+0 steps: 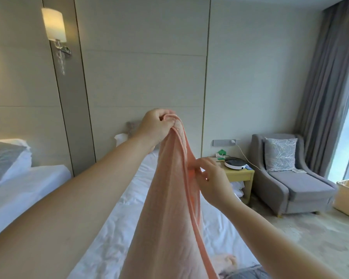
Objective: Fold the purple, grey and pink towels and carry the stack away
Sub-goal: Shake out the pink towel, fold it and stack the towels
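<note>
A pink towel is held up lengthwise over a white bed, its top end gripped in the clenched left hand. A hanging edge lower down is pinched between the fingers of the right hand.

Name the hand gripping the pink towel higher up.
The left hand: it pinches the pink towel at its top corner; the right hand holds its edge lower.
</note>
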The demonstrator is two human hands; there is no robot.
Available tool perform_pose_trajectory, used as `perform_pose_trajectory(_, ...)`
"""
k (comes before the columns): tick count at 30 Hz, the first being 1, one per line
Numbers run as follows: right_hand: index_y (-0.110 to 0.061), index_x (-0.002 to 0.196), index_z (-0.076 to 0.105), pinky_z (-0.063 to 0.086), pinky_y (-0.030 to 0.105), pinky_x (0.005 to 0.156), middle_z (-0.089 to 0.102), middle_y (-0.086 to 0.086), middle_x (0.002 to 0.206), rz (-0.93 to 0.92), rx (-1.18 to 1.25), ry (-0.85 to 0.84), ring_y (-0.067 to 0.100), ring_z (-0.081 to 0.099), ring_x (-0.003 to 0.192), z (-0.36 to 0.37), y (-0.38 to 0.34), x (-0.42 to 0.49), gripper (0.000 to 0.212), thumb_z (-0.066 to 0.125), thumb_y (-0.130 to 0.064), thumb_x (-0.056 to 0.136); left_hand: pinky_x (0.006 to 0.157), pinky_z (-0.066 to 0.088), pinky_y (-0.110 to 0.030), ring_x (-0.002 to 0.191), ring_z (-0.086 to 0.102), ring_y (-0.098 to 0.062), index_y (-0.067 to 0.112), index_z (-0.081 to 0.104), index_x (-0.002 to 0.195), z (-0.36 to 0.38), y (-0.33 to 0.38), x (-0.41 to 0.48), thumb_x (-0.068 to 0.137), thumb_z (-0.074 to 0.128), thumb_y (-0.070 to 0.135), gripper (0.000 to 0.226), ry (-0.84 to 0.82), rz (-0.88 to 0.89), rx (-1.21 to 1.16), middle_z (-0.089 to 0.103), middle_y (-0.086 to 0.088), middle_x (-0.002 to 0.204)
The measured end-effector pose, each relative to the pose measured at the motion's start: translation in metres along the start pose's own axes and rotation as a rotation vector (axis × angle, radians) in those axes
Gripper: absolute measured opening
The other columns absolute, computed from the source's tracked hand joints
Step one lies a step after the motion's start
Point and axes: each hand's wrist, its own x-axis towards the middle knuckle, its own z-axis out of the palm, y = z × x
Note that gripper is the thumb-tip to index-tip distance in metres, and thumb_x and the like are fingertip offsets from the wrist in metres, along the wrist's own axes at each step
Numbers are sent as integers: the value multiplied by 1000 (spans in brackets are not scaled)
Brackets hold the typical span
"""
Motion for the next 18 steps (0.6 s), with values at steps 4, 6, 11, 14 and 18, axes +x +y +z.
perform_pose_trajectory(4, -37, 79, 66, 48, 22, 65, 59, -20, 90, 38, -43, 25, -1, 59, 75, 10, 3, -8, 17, 55, -50, 83, 98, 49, -45, 99, 63, -22, 17, 66, 97, 3, 0, 0, 88, 53, 1, 23, 50, -7, -28, 67, -6, 99)
perform_pose_trajectory(6, -30, 83, 69, 52, 24, 66, 58, -18, 92, 21, -113, 16, 1, 60, 73, 14, 9, -12, 32, 56, -60, 80, 97, 50, -44, 92, 61, -16, 20, 67, 91, 6, 4, -1, 88, 54, 2, 23, 43, -4, -34, 66, -1, 91)
perform_pose_trajectory(11, -21, 87, 70, 53, 32, 71, 58, -9, 93, 101, -104, -13, 5, 58, 76, 30, 27, -17, 19, 61, -38, 89, 97, 50, -42, 96, 61, -18, 10, 67, 103, 6, 14, 1, 87, 56, 3, 21, 17, 13, -4, 64, -3, 95)
perform_pose_trajectory(14, -22, 81, 69, 44, 24, 68, 59, -5, 88, 137, -11, -13, 3, 56, 78, 34, 33, -16, 23, 54, -34, 93, 85, 54, -31, 91, 61, -15, 10, 67, 107, 1, 19, 4, 86, 57, 0, 25, -16, 24, -24, 64, -5, 95)
perform_pose_trajectory(18, -19, 77, 70, 50, 17, 73, 58, -8, 94, 136, 27, -83, 3, 59, 83, 38, 37, -8, 8, 66, -21, 83, 88, 53, -32, 96, 62, -23, 12, 64, 112, -7, 22, 5, 82, 52, -9, 39, -68, 31, -6, 65, -15, 107)
